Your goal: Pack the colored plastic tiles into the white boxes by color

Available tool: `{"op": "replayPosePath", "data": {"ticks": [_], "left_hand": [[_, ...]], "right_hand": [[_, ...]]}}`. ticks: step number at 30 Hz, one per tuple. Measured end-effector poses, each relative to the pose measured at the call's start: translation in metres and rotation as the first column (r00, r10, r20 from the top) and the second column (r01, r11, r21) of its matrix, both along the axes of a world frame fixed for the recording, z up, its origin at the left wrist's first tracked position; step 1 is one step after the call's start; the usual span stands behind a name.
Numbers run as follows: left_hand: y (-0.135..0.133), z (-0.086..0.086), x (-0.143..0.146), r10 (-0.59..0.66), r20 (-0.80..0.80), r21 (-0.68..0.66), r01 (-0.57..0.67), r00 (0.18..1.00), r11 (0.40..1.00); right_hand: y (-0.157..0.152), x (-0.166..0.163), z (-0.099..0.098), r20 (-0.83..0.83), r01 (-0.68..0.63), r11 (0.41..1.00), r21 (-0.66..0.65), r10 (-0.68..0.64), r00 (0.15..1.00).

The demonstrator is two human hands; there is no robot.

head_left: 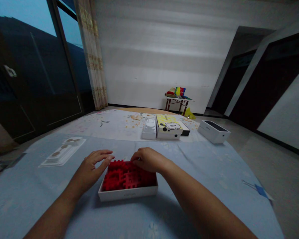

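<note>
- At the near middle of the table, a shallow white box (129,194) stands without a lid, filled with red toothed pieces (118,176), some rising above its far rim.
- The left hand (94,164) is at the box's far left corner, loosely curved, with the thumb and index finger apart; a gap shows between them. Whether its fingertips touch the corner cannot be told.
- The right hand (148,160) is bent over the far right part of the box, its fingers curled down to the red pieces. Whether they pinch one is hidden. The two hands are apart, with part of the far rim between them.
- A pale blue cloth (179,192) covers the near part of the table; a white flowered surface (112,121) lies beyond it.
- Beyond the hands stand a small white box (149,129), a yellow-and-white cartoon box (169,127) just beside it, a black-and-white box (186,129) partly behind that, and, farther right, a white carton (214,132) with a dark panel on top.
- In the room, a patterned curtain (93,56) hangs beside dark-framed glass (35,69) at left; a low stand (178,98) bearing colourful items is near the pale wall (151,49); dark doors (271,79) are at right.
</note>
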State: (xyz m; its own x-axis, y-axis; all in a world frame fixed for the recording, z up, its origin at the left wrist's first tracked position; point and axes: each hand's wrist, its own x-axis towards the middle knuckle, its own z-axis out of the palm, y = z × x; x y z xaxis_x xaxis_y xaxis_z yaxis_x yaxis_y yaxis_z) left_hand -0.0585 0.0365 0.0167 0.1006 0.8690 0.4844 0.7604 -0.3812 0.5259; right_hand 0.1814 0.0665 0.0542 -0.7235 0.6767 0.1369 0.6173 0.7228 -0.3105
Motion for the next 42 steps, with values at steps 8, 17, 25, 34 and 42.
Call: {"op": "replayPosePath", "data": {"ticks": [8,17,25,34,42], "left_hand": [[0.006,-0.009,-0.005,0.05,0.053,-0.094,-0.045,0.997,0.995],[0.014,-0.021,-0.009,0.111,0.094,-0.203,-0.09,0.989,0.975],[0.013,-0.024,-0.009,0.098,0.124,-0.244,-0.065,0.987,0.967],[0.014,-0.026,-0.01,0.108,0.156,-0.309,-0.055,0.982,0.949],[0.008,-0.021,-0.003,0.084,0.194,-0.32,-0.018,0.977,0.947]], "right_hand": [[0.006,0.042,-0.008,-0.248,0.208,0.978,-0.014,-0.205,0.947],[-0.007,0.117,-0.041,-0.012,0.345,0.909,-0.232,-0.357,0.934],[-0.01,0.113,-0.04,-0.056,0.291,0.94,-0.176,-0.305,0.951],[0.002,0.117,-0.042,-0.298,0.493,0.869,0.052,-0.457,0.838],[-0.014,0.067,-0.015,-0.578,0.238,0.969,0.065,-0.158,0.801]]}}
